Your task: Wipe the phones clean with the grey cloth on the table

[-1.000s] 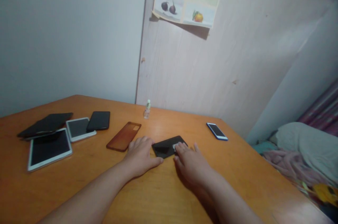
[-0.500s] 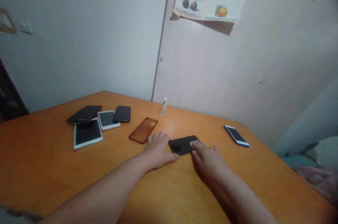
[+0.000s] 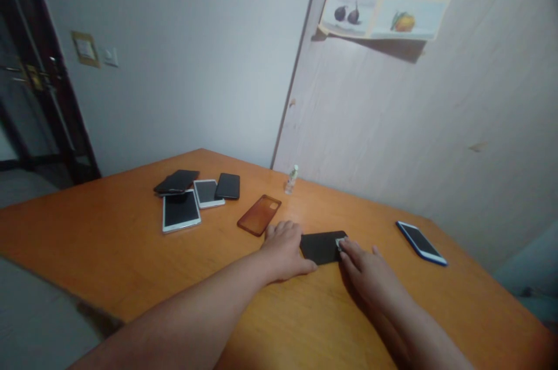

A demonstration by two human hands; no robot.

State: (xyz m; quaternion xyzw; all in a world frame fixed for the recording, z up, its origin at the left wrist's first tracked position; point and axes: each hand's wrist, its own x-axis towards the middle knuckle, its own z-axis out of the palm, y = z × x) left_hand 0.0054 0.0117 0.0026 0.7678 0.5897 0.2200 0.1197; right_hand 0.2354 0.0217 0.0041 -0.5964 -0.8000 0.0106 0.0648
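Note:
A black phone [image 3: 320,248] lies flat on the wooden table [image 3: 279,323], between my two hands. My left hand [image 3: 285,251] grips its left end, with the fingers at the far corner and the thumb at the near one. The fingertips of my right hand [image 3: 366,268] are pressed together on a small whitish piece [image 3: 339,243], perhaps a wipe, against the phone's right end. Most of that piece is hidden under the fingers. Just beyond my left hand lies a brown see-through phone case [image 3: 260,214].
At the left lie a white tablet [image 3: 181,211], a smaller white device [image 3: 207,193], a black phone [image 3: 228,186] and a stack of dark flat things [image 3: 176,181]. A small clear bottle [image 3: 292,180] stands near the wall. A blue-edged phone [image 3: 421,243] is at the right.
The camera view has turned left, so everything sits further right in the picture. Both hands stay at the phone; the right hand's whitish piece is still at its right end.

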